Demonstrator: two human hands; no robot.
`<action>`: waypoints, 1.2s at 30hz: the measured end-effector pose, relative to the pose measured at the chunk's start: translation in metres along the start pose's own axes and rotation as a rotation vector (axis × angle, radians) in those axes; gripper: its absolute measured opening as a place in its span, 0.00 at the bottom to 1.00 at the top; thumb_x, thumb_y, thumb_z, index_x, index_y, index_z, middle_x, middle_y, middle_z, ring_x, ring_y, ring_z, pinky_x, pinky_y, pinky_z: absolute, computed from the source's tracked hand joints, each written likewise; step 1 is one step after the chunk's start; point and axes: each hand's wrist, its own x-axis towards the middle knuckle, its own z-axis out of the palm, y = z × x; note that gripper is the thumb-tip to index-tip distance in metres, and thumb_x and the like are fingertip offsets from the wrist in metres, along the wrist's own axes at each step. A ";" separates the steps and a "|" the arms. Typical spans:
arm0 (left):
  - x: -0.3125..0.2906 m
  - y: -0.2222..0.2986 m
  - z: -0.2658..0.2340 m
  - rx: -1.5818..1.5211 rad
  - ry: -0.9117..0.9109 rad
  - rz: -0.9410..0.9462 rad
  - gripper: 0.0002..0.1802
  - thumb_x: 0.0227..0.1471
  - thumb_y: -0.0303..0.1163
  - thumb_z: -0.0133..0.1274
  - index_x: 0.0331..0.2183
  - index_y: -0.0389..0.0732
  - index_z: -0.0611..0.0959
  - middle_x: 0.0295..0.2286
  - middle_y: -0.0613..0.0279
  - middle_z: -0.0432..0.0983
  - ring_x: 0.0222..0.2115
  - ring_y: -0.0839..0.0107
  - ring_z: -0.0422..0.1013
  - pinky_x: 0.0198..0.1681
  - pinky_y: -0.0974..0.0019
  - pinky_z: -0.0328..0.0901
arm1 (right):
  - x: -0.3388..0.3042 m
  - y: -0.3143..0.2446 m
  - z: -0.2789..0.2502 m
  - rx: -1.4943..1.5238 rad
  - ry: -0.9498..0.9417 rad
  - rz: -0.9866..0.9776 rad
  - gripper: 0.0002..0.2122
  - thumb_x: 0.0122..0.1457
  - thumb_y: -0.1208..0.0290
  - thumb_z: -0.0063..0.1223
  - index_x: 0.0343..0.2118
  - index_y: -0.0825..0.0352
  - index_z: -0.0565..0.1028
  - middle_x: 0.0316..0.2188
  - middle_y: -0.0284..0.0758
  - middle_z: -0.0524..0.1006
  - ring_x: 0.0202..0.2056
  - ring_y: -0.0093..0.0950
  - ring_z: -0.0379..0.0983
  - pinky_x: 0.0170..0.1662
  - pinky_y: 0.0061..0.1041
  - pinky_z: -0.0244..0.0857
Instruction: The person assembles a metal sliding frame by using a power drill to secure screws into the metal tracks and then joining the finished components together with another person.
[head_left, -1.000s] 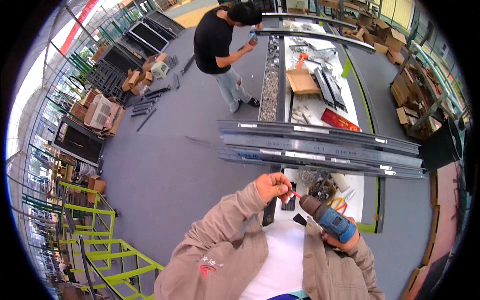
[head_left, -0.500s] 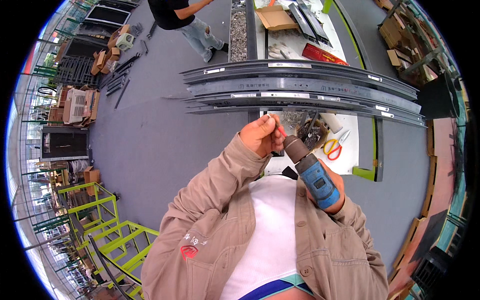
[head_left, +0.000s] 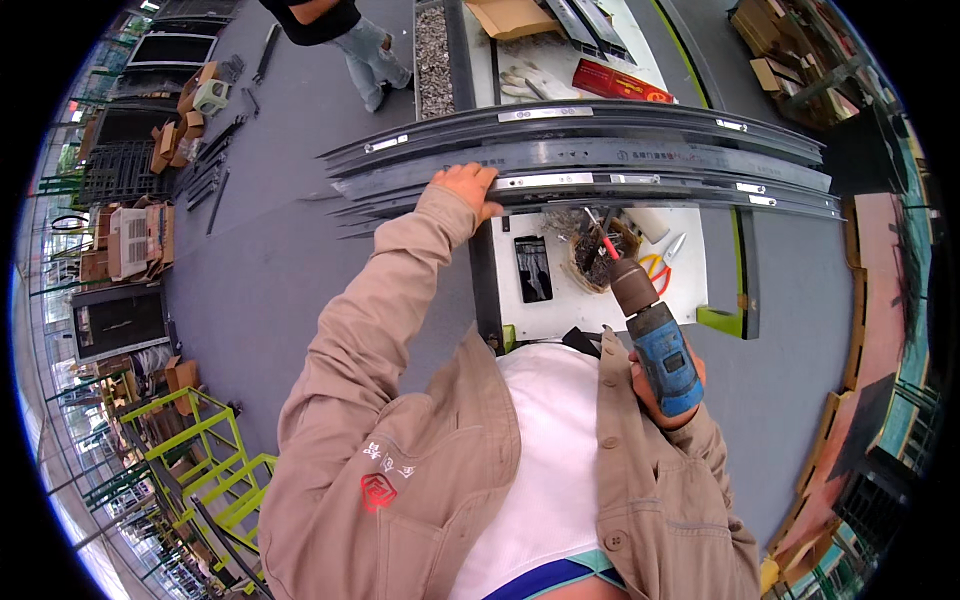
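R hand (head_left: 647, 395), mostly hidden by the blue-brown cordless drill (head_left: 655, 338) at approx. 4 o'clock, has fingers wrapped round it; L hand (head_left: 466, 188) at 12 lies on long dark-grey metal profiles (head_left: 560, 158), fingers bent over them, can't tell if gripping. Co-worker in black top & pale jeans (head_left: 368, 55) is cut off at 11. Vs half a sec ago, L hand's left the red-shafted driver bit (head_left: 607, 245), which aims at 11.

White tabletop (head_left: 560, 315): dark profiles (head_left: 560, 155) across, 1 red box (head_left: 620, 81), scissors (head_left: 668, 260).
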 end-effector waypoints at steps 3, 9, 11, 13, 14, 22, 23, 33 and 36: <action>0.003 0.000 0.007 -0.018 0.087 0.048 0.25 0.52 0.45 0.64 0.49 0.45 0.81 0.46 0.59 0.76 0.51 0.55 0.71 0.55 0.54 0.63 | -0.001 -0.005 0.000 -0.036 -0.001 0.028 0.15 0.49 0.77 0.62 0.42 0.64 0.78 0.33 0.34 0.84 0.35 0.30 0.82 0.42 0.28 0.76; -0.002 0.000 0.020 -0.113 0.201 0.041 0.24 0.49 0.41 0.67 0.46 0.43 0.81 0.42 0.59 0.76 0.45 0.54 0.73 0.50 0.54 0.66 | -0.006 0.005 -0.003 -0.085 -0.135 0.025 0.31 0.48 0.75 0.63 0.59 0.65 0.72 0.46 0.39 0.81 0.43 0.39 0.81 0.48 0.30 0.75; -0.011 0.002 0.019 -0.165 0.275 0.060 0.23 0.49 0.38 0.68 0.46 0.42 0.80 0.42 0.58 0.76 0.41 0.53 0.74 0.47 0.53 0.68 | -0.008 0.005 -0.004 -0.052 -0.135 0.038 0.31 0.48 0.74 0.63 0.59 0.64 0.73 0.47 0.39 0.81 0.43 0.40 0.81 0.48 0.31 0.75; -0.027 0.007 0.014 -0.185 0.334 0.061 0.24 0.48 0.36 0.69 0.45 0.41 0.80 0.42 0.57 0.76 0.39 0.52 0.76 0.45 0.53 0.70 | -0.008 0.003 -0.005 -0.084 -0.128 0.035 0.23 0.48 0.75 0.62 0.50 0.63 0.76 0.42 0.37 0.82 0.40 0.37 0.81 0.46 0.31 0.75; -0.037 0.011 0.010 -0.180 0.356 0.062 0.24 0.47 0.35 0.69 0.45 0.41 0.80 0.43 0.57 0.76 0.38 0.52 0.76 0.44 0.53 0.71 | -0.006 -0.006 -0.007 -0.141 -0.120 0.033 0.15 0.48 0.75 0.62 0.42 0.62 0.79 0.36 0.34 0.83 0.37 0.34 0.81 0.44 0.29 0.75; -0.149 0.031 0.046 -0.211 0.285 -0.033 0.25 0.48 0.37 0.68 0.47 0.41 0.79 0.46 0.57 0.79 0.43 0.55 0.76 0.47 0.55 0.67 | 0.005 -0.053 -0.043 -0.290 -0.390 -0.034 0.19 0.51 0.72 0.62 0.48 0.63 0.77 0.37 0.35 0.84 0.40 0.34 0.82 0.46 0.29 0.75; -0.164 0.033 0.057 -0.223 0.249 -0.060 0.25 0.48 0.38 0.67 0.47 0.41 0.79 0.46 0.58 0.79 0.44 0.55 0.75 0.48 0.56 0.67 | 0.012 -0.064 -0.046 -0.323 -0.450 -0.113 0.22 0.51 0.72 0.62 0.52 0.63 0.75 0.40 0.36 0.84 0.43 0.36 0.82 0.47 0.29 0.74; -0.234 0.058 0.129 -0.365 0.212 -0.210 0.29 0.46 0.40 0.68 0.50 0.43 0.79 0.48 0.58 0.79 0.45 0.58 0.74 0.50 0.55 0.65 | 0.063 -0.144 -0.003 -0.118 -0.883 -0.016 0.25 0.57 0.71 0.61 0.60 0.62 0.73 0.42 0.47 0.81 0.43 0.46 0.81 0.46 0.31 0.74; -0.233 0.056 0.133 -0.388 0.256 -0.163 0.30 0.43 0.37 0.69 0.49 0.42 0.79 0.46 0.58 0.79 0.44 0.58 0.74 0.48 0.56 0.66 | 0.069 -0.158 0.013 -0.165 -0.906 -0.014 0.26 0.57 0.69 0.61 0.60 0.63 0.72 0.40 0.48 0.82 0.42 0.48 0.80 0.45 0.32 0.75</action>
